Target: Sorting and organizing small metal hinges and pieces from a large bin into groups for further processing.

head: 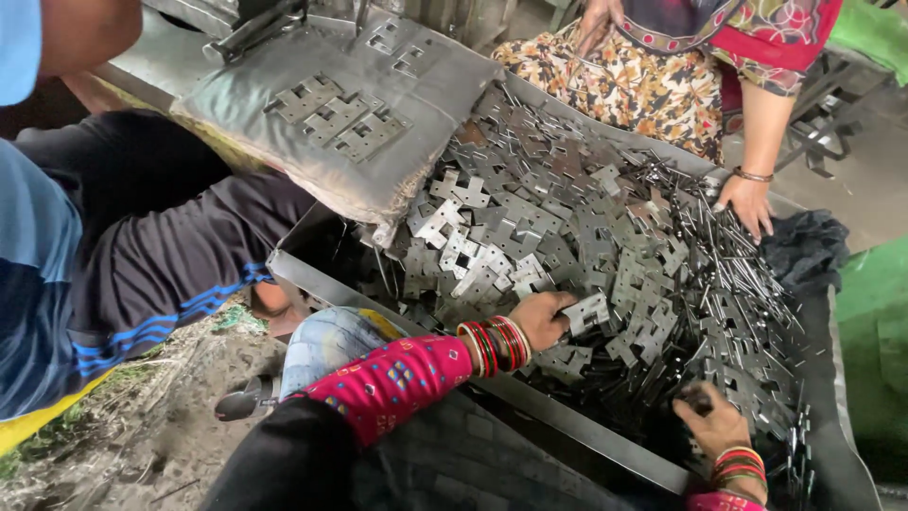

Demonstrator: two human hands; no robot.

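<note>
Metal tray [567, 421], left hand [544, 317] gripping plate [588, 310]

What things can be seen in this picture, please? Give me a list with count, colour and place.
tray: one, grey metal, centre to right
plates: many, grey cross-shaped metal, heaped in the tray
pins: many, thin grey metal, right side of the tray
cushion: one, grey and worn, upper left, a few plates lying on it
cloth: one, black, right edge of the tray
seated person: one, patterned dress, top; one hand rests on the pins
second person: one, blue shirt and dark trousers, left
left hand: red bangles, pink sleeve, gripping a plate
right hand: red bangles, lower right, fingers down in the pile
</note>
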